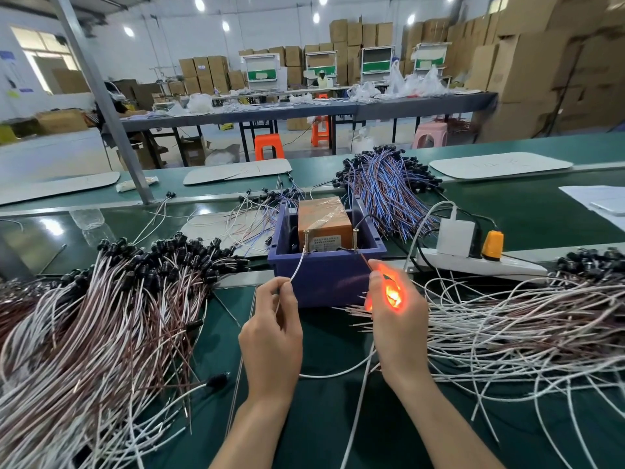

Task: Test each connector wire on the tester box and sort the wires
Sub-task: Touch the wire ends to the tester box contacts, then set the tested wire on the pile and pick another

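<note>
At a green workbench (321, 418), a worker's left hand (272, 336) pinches a white wire (297, 269) against one screw post of the tester box (324, 225) (set in a blue bin (324, 279)). The right hand (399, 323) curls round a brown lead (365, 262) and, apparently, a glowing orange lamp (392, 294).

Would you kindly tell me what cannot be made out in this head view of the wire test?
Head view:
- The glowing part: the right hand curled round it and the orange glare hide its shape.
- The tester box label: print too small to read.
- The tester's base: hidden behind the blue bin wall.
- Whether the white wire, pinched by the left hand, touches the left screw: too small.
</note>
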Motion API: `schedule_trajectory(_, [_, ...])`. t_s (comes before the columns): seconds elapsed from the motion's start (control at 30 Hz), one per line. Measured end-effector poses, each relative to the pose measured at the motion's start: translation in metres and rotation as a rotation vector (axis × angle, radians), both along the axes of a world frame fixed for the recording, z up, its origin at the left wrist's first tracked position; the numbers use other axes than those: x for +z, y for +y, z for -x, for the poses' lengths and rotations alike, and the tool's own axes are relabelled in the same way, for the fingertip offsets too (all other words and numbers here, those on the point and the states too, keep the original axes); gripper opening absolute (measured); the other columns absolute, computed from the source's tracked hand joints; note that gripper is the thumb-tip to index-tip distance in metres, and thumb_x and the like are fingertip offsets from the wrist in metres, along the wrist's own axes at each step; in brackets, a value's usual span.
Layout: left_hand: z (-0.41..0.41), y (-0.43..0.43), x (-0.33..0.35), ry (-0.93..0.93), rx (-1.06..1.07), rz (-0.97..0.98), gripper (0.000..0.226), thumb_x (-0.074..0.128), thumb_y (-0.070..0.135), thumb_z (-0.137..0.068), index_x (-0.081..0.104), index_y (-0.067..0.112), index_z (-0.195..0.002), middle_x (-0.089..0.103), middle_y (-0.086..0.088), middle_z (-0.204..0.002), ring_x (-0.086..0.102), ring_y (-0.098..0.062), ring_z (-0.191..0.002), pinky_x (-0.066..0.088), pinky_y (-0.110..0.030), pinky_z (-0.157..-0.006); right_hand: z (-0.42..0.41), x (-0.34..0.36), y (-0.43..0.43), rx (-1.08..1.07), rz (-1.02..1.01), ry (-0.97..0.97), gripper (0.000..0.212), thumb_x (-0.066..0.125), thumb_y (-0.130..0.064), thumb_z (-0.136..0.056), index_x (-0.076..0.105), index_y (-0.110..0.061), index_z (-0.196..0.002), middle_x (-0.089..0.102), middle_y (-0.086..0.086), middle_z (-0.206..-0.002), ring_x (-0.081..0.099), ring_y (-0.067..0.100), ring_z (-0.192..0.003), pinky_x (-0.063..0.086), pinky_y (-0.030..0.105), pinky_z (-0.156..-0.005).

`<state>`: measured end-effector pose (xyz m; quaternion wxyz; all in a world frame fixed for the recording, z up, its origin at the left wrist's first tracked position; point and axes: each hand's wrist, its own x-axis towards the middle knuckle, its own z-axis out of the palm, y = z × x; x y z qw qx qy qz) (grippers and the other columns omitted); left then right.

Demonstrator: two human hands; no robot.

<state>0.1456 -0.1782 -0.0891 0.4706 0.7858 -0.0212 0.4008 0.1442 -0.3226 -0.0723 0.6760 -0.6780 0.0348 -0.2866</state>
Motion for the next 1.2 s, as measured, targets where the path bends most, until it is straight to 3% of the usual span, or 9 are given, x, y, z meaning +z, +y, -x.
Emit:
schedule_trajectory(0.1, [-0.001, 0.001, -0.001, -0.005, 0.01, 0.007, 0.013, 0.046, 0.04, -0.102, 0.056, 0.032, -0.103, 0.055, 0.015, -0.061, 0.052, -0.004, -0.053, 0.039, -0.027, -0.052, 0.001, 0.0, -0.001, 0.033, -0.023, -0.013, 0.018, 0.055, -0.024, -0.103, 0.067, -0.037, -0.108, 0.063, -0.012, -0.066, 0.055, 0.001, -0.058, 0.045, 0.012, -0.06])
schedule_trajectory(0.23, [-0.003, 0.002, -0.001, -0.003, 0.103, 0.016, 0.019, 0.042, 0.032, -0.106, 0.059, 0.026, -0.112, 0.056, 0.016, -0.067, 0.056, -0.007, -0.06, 0.038, -0.026, -0.056, 0.01, 0.001, -0.005, 0.101, -0.096, -0.013, 0.017, 0.055, -0.03, -0.103, 0.069, -0.032, -0.112, 0.068, 0.001, -0.069, 0.053, 0.01, -0.047, 0.045, 0.02, -0.045])
schedule_trajectory(0.33, [-0.003, 0.001, 0.003, -0.023, 0.203, -0.068, 0.039, 0.045, 0.017, -0.099, 0.049, 0.012, -0.138, 0.054, -0.006, -0.124, 0.05, -0.017, -0.112, 0.042, -0.033, -0.095, 0.02, 0.001, -0.008, 0.149, -0.133, -0.008, 0.018, 0.056, -0.036, -0.1, 0.072, -0.035, -0.107, 0.074, 0.005, -0.079, 0.063, 0.016, -0.053, 0.053, 0.024, -0.049])
schedule_trajectory(0.43, [0.004, -0.004, 0.005, -0.189, 0.21, -0.311, 0.045, 0.049, 0.01, -0.095, 0.045, 0.009, -0.14, 0.035, -0.021, -0.144, 0.032, -0.03, -0.135, 0.029, -0.05, -0.112, 0.025, 0.0, -0.011, 0.153, -0.131, 0.004, 0.021, 0.054, -0.04, -0.1, 0.072, -0.032, -0.107, 0.077, 0.002, -0.09, 0.074, 0.019, -0.071, 0.06, 0.027, -0.064])
schedule_trajectory(0.53, [0.016, -0.021, 0.001, -0.335, -0.059, -0.539, 0.037, 0.047, 0.016, -0.098, 0.05, 0.015, -0.135, 0.044, -0.01, -0.142, 0.035, -0.024, -0.141, 0.025, -0.045, -0.118, 0.026, 0.001, -0.011, 0.152, -0.149, -0.002, 0.023, 0.053, -0.037, -0.102, 0.072, -0.027, -0.109, 0.077, 0.004, -0.092, 0.075, 0.021, -0.081, 0.061, 0.029, -0.072])
schedule_trajectory(0.63, [0.02, -0.035, -0.003, -0.276, -0.307, -0.655, 0.028, 0.051, 0.022, -0.099, 0.056, 0.018, -0.127, 0.053, 0.0, -0.136, 0.047, -0.019, -0.133, 0.032, -0.042, -0.116, 0.026, 0.005, -0.014, 0.136, -0.212, 0.018, 0.023, 0.051, -0.033, -0.104, 0.072, -0.023, -0.109, 0.078, 0.005, -0.088, 0.076, 0.018, -0.081, 0.058, 0.023, -0.069])
schedule_trajectory(1.0, [0.014, -0.037, -0.006, -0.151, -0.217, -0.868, 0.038, 0.045, 0.046, -0.102, 0.071, 0.023, -0.119, 0.063, 0.004, -0.136, 0.027, -0.025, -0.151, 0.008, -0.061, -0.122, 0.016, 0.011, -0.036, 0.152, -0.8, 0.011, 0.025, 0.052, -0.025, -0.102, 0.07, -0.01, -0.109, 0.077, 0.009, -0.084, 0.075, 0.013, -0.077, 0.059, 0.02, -0.065])
schedule_trajectory(1.1, [0.013, -0.034, -0.007, -0.108, -0.304, -0.882, 0.046, 0.037, 0.047, -0.106, 0.064, 0.021, -0.133, 0.071, 0.007, -0.122, 0.038, -0.019, -0.145, 0.015, -0.057, -0.122, 0.013, 0.014, -0.048, 0.136, -0.952, 0.023, 0.022, 0.054, -0.022, -0.102, 0.073, -0.012, -0.101, 0.076, 0.007, -0.078, 0.074, 0.01, -0.068, 0.058, 0.019, -0.058])
schedule_trajectory(1.2, [0.015, -0.035, -0.007, -0.135, -0.459, -0.9, 0.041, 0.041, 0.041, -0.106, 0.065, 0.019, -0.131, 0.074, 0.009, -0.11, 0.063, -0.01, -0.117, 0.041, -0.042, -0.11, 0.01, 0.016, -0.054, 0.126, -1.08, 0.064, 0.024, 0.056, -0.022, -0.101, 0.077, -0.013, -0.091, 0.075, 0.004, -0.073, 0.071, 0.008, -0.06, 0.057, 0.019, -0.052])
